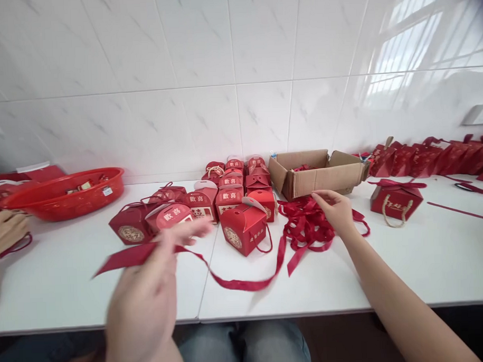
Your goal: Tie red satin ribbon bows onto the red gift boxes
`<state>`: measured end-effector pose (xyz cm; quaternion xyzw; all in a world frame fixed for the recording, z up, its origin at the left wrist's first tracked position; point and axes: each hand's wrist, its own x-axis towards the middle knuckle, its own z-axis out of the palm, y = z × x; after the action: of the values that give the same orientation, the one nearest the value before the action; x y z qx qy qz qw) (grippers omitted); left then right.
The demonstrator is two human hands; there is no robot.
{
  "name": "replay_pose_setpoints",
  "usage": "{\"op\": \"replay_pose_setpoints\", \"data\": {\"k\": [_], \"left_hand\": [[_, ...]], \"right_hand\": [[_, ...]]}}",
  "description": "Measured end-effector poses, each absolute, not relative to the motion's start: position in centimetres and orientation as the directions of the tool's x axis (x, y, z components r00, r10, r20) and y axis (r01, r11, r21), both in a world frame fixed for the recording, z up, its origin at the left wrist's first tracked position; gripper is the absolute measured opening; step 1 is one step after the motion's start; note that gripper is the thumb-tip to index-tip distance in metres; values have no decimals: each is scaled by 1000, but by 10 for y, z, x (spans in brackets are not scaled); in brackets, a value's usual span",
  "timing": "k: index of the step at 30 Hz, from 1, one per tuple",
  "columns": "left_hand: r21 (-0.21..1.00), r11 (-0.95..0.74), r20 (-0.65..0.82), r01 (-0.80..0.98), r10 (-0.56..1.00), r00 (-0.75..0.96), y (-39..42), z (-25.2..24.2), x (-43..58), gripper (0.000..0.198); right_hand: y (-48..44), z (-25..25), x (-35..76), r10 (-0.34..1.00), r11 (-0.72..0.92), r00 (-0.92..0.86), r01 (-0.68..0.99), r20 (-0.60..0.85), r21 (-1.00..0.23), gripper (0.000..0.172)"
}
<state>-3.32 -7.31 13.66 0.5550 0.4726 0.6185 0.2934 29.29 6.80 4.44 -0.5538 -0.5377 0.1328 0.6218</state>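
One long red ribbon [245, 285] sags between left hand [143, 306] and tangled heap [308, 223]

The ribbon runs from the left hand, dips in a loose curve above the near side of the white table [328, 286], and rises to the heap on the right. Its free end juts out to the left of the left hand. That hand is raised with its fingers stretched out, but it is blurred, and whether it grips the ribbon cannot be told. The right hand [338, 208] is at the top of the heap, thumb and fingertips close together in a pinch; any strand between them is too small to make out.

Between the hands stands a red box [245, 231] with a cord handle. Behind it, more red boxes [230, 195] stand in rows towards the tiled wall [261, 53]. An open cardboard box [316, 183] is just behind the heap, with red material inside. Farther right sits a bow-topped box [395, 204] with a rope handle. At the left, a co-worker's hand [7, 231] is beside a red basin [83, 199] holding small items.
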Motion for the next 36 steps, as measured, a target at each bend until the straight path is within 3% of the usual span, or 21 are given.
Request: {"op": "replay_pose_setpoints", "data": {"k": [2, 4, 6, 7, 10, 17, 23, 25, 27, 30, 36], "left_hand": [[942, -306, 306, 137, 952, 23, -72, 136, -27, 41], [973, -177, 133, 149, 955, 265, -72, 135, -17, 45], [982, -88, 18, 167, 926, 378, -73, 133, -8, 43], [982, -60, -17, 180, 918, 397, -74, 132, -4, 41], [975, -30, -65, 221, 911, 407, -75, 127, -1, 35], [977, -48, -49, 208, 896, 440, -69, 121, -13, 31], [995, -52, 8, 82, 883, 469, -52, 117, -6, 42], [990, -127, 99, 62, 937, 336, -41, 112, -1, 29], [957, -263, 257, 119, 965, 58, -27, 102, 3, 14], [892, -313, 406, 325, 871, -277, -4, 83, 9, 34], [892, -209, 332, 400, 905, -265, 27, 47, 13, 75]], "right_hand": [[55, 71, 269, 822, 377, 318, 319, 473, -869, 39], [35, 103, 239, 927, 374, -76, 229, 367, -899, 41], [13, 135, 207, 836, 342, -505, 172, 215, -924, 51], [3, 147, 192, 764, 334, -624, 166, 163, -928, 47], [-16, 167, 161, 622, 298, -779, 143, 78, -944, 30], [-18, 163, 145, 594, 38, -802, -39, 54, -998, 16], [-20, 167, 156, 714, 188, -643, -205, 277, -961, 11], [-15, 167, 166, 757, 295, -524, -259, 390, -920, 13], [-7, 169, 179, 789, 396, -387, -272, 476, -877, 15], [9, 174, 198, 819, 486, -242, -189, 520, -853, 15], [43, 178, 213, 861, 481, -172, -38, 479, -876, 26]]}}
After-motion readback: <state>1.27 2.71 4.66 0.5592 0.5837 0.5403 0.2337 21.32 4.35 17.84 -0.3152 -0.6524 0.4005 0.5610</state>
